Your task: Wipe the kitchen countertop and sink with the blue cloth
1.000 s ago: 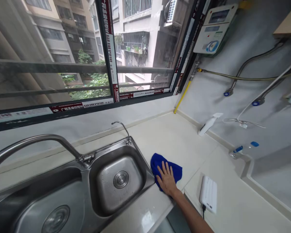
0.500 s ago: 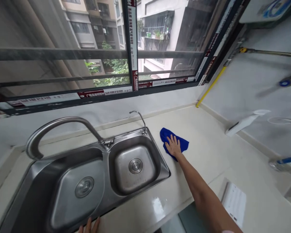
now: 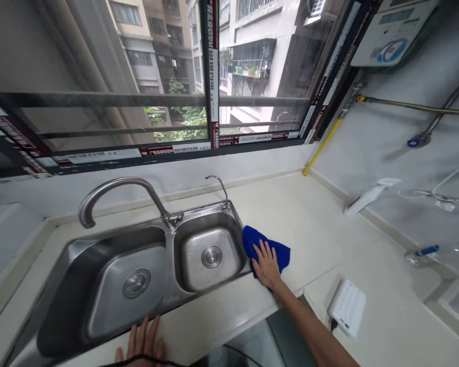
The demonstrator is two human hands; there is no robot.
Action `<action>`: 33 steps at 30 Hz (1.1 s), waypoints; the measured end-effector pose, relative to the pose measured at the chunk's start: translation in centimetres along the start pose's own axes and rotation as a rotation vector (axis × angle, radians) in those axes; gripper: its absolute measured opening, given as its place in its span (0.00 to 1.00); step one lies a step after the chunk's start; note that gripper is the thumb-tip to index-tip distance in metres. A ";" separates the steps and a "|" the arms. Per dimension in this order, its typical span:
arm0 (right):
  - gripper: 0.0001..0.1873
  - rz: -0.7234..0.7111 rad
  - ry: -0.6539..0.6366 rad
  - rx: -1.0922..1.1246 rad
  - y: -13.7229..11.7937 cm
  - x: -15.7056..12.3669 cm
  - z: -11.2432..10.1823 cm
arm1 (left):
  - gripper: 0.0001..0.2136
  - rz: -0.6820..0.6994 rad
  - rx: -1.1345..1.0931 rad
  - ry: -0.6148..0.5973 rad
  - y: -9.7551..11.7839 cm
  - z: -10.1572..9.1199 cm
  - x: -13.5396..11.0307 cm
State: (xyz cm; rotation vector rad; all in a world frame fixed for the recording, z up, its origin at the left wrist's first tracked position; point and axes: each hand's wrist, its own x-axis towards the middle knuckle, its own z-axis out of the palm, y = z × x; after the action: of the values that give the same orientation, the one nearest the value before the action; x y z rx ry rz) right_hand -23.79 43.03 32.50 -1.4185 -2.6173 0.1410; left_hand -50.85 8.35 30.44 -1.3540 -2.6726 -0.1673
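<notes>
My right hand (image 3: 266, 266) lies with fingers spread on a blue cloth (image 3: 282, 253), pressing it against the pale countertop (image 3: 290, 204) just right of the sink. The cloth's left edge touches the sink's rim. At the bottom, my left hand (image 3: 142, 342) rests open on the counter's front strip, beside the larger basin; its fingers are spread and it holds nothing. A dark cable crosses in front of that hand. The double-basin steel sink (image 3: 170, 265) carries a large curved faucet (image 3: 124, 182) and a thin small spout (image 3: 222, 186).
A white box-like device (image 3: 348, 307) with a black plug lies at the right. Behind it are a clear bottle with a blue label (image 3: 426, 251), a white slanted object (image 3: 371, 196) against the wall, and a yellow pipe (image 3: 323, 145). A window (image 3: 214, 102) runs along the back.
My right hand has dragged the blue cloth toward me and left, up to the sink's edge. More of my left hand shows on the counter. The camera view has shifted.
</notes>
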 end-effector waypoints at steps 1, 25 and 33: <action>0.29 0.012 0.012 0.011 -0.4 -1.0 0.2 | 0.25 0.000 0.008 0.001 0.1 -0.2 -0.1; 0.34 0.057 0.192 0.109 7.3 -0.4 2.9 | 0.23 -0.015 0.005 0.138 -0.5 1.8 -1.4; 0.43 0.409 0.199 0.071 6.9 0.2 2.4 | 0.23 -0.022 0.005 0.105 0.7 -0.2 -1.0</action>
State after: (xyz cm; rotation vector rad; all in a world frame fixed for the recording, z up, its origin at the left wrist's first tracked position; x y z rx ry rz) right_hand -18.64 46.91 29.04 -1.8198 -2.1190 0.1311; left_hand -49.67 7.92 30.51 -1.2778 -2.6004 -0.2277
